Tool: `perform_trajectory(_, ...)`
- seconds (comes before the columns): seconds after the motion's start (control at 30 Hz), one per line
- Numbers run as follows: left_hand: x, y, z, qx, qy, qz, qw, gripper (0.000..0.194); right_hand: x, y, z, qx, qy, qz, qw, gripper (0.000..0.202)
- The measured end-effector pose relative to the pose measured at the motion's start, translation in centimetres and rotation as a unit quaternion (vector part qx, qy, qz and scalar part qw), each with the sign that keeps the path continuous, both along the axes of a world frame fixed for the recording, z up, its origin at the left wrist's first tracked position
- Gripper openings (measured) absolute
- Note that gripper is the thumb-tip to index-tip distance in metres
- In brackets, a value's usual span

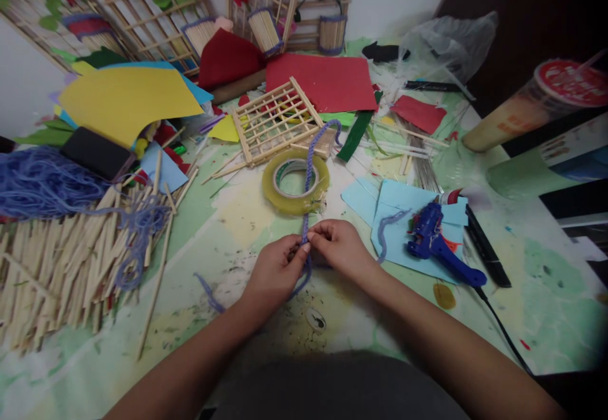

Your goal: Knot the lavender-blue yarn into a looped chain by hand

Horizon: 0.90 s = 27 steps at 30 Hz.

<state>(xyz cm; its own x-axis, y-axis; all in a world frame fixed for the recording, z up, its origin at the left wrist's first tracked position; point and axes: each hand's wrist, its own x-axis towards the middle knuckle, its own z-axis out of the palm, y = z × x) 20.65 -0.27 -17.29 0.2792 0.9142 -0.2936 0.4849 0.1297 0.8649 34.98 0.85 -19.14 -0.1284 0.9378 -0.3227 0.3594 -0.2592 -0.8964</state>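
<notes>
A braided cord of blue-purple yarn point(310, 160) runs from my fingers up across a roll of yellowish tape point(272, 185) and curls over by the small wooden lattice point(272, 122). My left hand point(275, 268) pinches the cord at its near end, thumb uppermost. Close against it, my right hand point(339, 246) pinches the same spot between thumb and fingertips. Loose yarn strands trail out below the hands; one tail point(209, 293) lies left of my left wrist, another point(382, 236) right of my right hand on light blue felt point(389, 201).
Wooden sticks point(61, 274) and a heap of blue-purple yarn point(42, 182) lie at left. A blue glue gun point(434, 242) with a black cord rests at right. Yellow felt point(128, 100) and red felt point(323, 81) lie behind. A drink cup point(513, 116) stands far right.
</notes>
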Motion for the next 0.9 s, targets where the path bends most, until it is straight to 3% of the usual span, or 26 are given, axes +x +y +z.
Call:
perform_trajectory(0.17, -0.2, 0.1, 0.1, 0.061, 0.061, -0.045, 0.995, 0.023, 0.0, 0.0, -0.4, -0.007, 0.003, -0.022, 1.000, 0.013)
perform_trajectory(0.53, -0.5, 2.0, -0.5, -0.070, -0.065, 0.079, 0.992, 0.023, -0.1, 0.1, -0.2, 0.005, -0.011, -0.012, 1.000, 0.014)
perform_trajectory(0.9, -0.4, 2.0, -0.8, -0.047, -0.059, 0.075, 0.994, 0.017, -0.2, -0.1, -0.2, 0.019, -0.039, -0.009, 0.999, 0.015)
